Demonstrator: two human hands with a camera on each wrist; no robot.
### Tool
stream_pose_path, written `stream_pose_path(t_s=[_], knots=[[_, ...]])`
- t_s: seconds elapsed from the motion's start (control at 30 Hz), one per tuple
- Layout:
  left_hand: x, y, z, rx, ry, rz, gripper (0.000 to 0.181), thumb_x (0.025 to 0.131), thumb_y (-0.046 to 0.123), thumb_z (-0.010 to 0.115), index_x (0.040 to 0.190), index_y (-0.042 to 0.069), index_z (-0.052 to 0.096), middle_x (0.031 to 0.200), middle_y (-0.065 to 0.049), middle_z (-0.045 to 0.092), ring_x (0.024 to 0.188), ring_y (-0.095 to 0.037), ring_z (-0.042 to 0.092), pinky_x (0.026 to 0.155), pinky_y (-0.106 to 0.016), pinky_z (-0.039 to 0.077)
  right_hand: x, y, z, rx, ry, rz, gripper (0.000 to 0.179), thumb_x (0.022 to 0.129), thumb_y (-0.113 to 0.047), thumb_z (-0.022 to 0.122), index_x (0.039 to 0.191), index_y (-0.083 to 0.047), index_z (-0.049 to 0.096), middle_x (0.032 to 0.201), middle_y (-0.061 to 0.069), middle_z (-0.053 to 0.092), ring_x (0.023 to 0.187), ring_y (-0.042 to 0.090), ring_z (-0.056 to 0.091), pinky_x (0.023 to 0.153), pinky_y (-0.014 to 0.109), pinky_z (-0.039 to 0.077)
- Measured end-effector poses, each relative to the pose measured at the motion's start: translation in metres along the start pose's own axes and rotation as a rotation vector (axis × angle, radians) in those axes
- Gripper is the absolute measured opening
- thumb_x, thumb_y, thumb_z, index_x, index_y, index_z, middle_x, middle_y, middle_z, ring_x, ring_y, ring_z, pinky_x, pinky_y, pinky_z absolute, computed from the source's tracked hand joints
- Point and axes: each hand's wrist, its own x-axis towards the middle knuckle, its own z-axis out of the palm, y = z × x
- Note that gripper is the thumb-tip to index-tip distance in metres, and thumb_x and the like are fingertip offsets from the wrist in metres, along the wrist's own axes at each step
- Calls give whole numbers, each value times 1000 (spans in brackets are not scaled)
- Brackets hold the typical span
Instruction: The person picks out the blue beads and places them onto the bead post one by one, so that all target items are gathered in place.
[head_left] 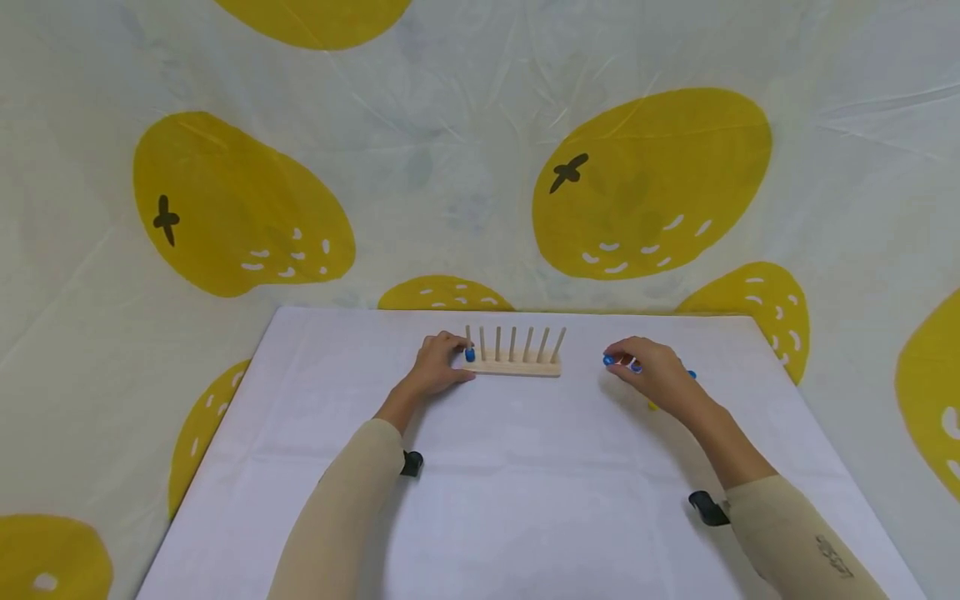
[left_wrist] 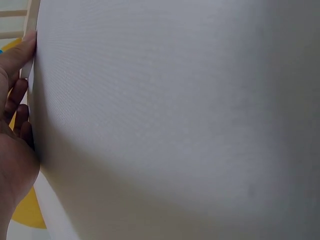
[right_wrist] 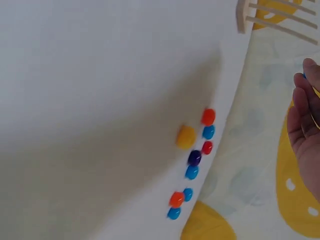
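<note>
A wooden peg rack [head_left: 513,367] stands near the far edge of the table, its upright pegs in a row. One blue bead [head_left: 470,355] sits low on the leftmost peg. My left hand [head_left: 437,365] grips the rack's left end, thumb at the front and fingers behind; in the left wrist view the thumb [left_wrist: 22,52] lies along the base. To the right of the rack, my right hand [head_left: 654,373] pinches a blue bead [head_left: 608,360] above the table. In the right wrist view that bead is mostly hidden by the fingertips.
Loose beads lie under and beyond my right hand, among them a yellow bead [right_wrist: 186,137], an orange bead [right_wrist: 208,117], a red bead [right_wrist: 207,147], a purple bead [right_wrist: 194,158] and several blue ones. A patterned cloth [head_left: 450,167] hangs behind the white table [head_left: 525,483].
</note>
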Motion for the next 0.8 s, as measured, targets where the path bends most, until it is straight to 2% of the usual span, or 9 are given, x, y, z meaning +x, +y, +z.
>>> stream_pose_path(t_s=[0.17,0.43,0.63,0.8], knots=[[-2,1,-1,-2,-3,13,59,87,30,85,139,14,63,141,-7,56,135,-30,42,117,-47,36,15,-13,-3,-22,73,-113,25,87,-7,82,111,-4,73,102,7,75,90,21,68,77,43,60],[1,-3,0,8,0,37,58,87,31,84,139,14,63,140,-8,56,135,-31,42,117,-47,36,49,-41,-1,21,134,-207,26,87,-7,81,111,-4,73,100,6,74,90,22,67,78,43,59],[1,-3,-1,-7,-4,31,58,87,30,85,138,14,63,140,-8,56,135,-32,42,117,-48,35,72,-61,7,62,116,-209,24,90,-9,80,113,-5,75,102,6,74,94,23,66,82,42,59],[0,-3,-3,-7,6,57,56,85,28,86,135,13,65,135,-8,59,130,-32,44,114,-46,37,88,-76,17,73,52,-178,25,93,-13,78,116,-7,75,105,6,73,98,23,65,86,41,58]])
